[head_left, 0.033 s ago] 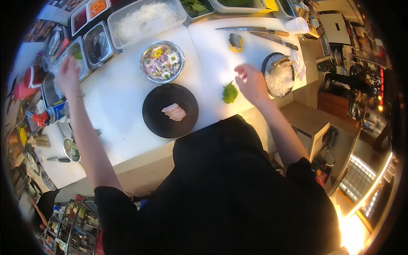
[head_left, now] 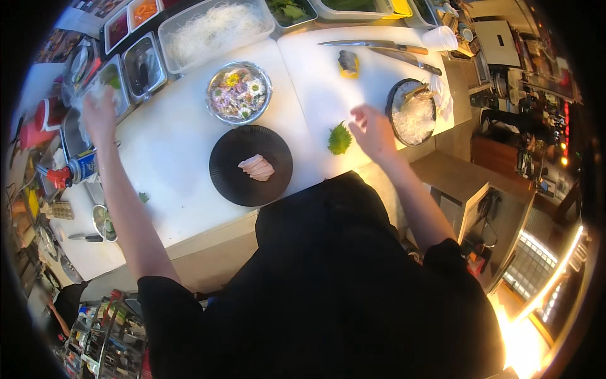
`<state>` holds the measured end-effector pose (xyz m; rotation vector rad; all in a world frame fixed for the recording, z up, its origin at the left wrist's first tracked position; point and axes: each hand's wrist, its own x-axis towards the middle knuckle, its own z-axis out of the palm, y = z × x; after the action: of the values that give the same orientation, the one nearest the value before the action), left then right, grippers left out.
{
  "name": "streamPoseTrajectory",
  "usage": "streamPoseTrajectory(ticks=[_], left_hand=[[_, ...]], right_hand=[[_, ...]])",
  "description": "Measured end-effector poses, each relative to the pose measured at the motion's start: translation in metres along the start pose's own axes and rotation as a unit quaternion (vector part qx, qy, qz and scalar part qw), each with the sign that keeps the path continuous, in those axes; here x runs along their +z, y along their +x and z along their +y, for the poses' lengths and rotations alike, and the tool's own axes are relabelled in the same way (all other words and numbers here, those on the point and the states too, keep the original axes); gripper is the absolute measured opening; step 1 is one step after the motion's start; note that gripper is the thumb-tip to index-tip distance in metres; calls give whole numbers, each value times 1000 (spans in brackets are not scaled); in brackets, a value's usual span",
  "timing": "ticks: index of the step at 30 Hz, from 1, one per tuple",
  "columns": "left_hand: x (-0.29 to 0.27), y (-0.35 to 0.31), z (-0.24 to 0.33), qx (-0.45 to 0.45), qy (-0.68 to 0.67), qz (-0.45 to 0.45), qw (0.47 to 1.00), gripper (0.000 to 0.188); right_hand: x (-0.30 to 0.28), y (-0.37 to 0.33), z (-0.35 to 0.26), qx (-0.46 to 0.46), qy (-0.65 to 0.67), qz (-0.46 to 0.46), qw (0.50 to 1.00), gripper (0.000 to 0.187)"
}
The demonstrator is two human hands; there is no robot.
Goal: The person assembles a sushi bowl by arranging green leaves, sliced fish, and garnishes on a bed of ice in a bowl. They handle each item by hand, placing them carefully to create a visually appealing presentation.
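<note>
My left hand [head_left: 100,117] is over the metal containers at the left, by a tray with crumpled clear plastic and something green [head_left: 114,82]. Its fingers are blurred, and I cannot make out whether they hold anything. My right hand [head_left: 375,134] hovers above the white board, fingers loosely bent and apart, with nothing in it. A green shiso leaf [head_left: 339,139] lies just left of it. To its right sits a dark-rimmed bowl [head_left: 390,117] of white shreds with a brownish piece on top. Pale sliced fish or meat [head_left: 257,167] rests on a black ribbed plate [head_left: 221,183] before me.
A metal bowl of small flowers [head_left: 238,95] stands behind the plate. Two knives [head_left: 372,44] lie at the board's far right, near a white cup [head_left: 440,39] and a small dark-and-yellow item [head_left: 348,63]. A tub of white shreds [head_left: 214,35] and other containers line the back.
My right hand has dropped slightly toward me, and its fingers look a little more extended. My left hand stays over the same containers. The whole view has shifted very slightly.
</note>
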<state>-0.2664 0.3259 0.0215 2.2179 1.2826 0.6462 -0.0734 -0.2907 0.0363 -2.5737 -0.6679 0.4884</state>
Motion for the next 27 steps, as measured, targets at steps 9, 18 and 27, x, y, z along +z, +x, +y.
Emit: streamPoseTrajectory(ticks=[9, 18, 27], left_hand=[[58, -266, 191, 161, -206, -136, 956, 45], [178, -446, 222, 190, 6, -238, 953, 30], [139, -480, 372, 2, -355, -335, 873, 27]], right_hand=[[43, -16, 63, 64, 145, -48, 986, 21], [53, -2, 89, 11, 260, 15, 965, 43], [-68, -63, 138, -50, 464, -140, 873, 41]])
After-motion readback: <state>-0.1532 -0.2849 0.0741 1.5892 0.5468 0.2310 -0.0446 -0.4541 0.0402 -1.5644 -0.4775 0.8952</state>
